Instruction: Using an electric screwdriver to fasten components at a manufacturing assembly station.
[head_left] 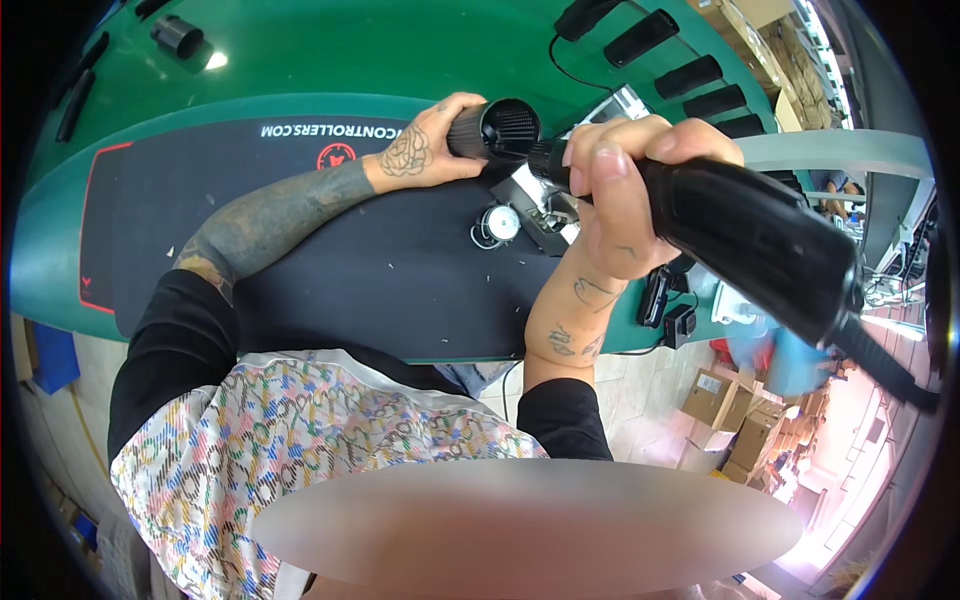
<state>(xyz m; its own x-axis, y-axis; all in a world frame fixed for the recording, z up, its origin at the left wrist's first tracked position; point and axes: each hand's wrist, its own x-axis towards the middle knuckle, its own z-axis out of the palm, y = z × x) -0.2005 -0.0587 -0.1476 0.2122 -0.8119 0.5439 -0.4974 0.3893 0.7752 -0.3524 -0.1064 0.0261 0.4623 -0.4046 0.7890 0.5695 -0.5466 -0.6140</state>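
Observation:
My left hand point(425, 148), fingers wrapped round it, holds a short, hollow black cylinder point(510, 125) with fine ribs showing inside its open end. In my right hand point(620, 200) is a thick black corded handheld tool point(765, 240), gripped near its narrow front end. The tool's tip points left at the cylinder's mouth; whether they touch, I cannot tell. A cord runs from its rear toward the lower right. Below both hands, a silver metal fixture point(545, 215) stands on the dark mat point(350, 270), with a small round metal part point(496, 227) beside it.
Several black cylinders point(640, 38) line the far right of the green table point(330, 50). Another black cylinder point(178, 37) stands far left. A black power adapter point(680, 325) lies near the right edge. Cardboard boxes point(712, 395) sit on the floor at right.

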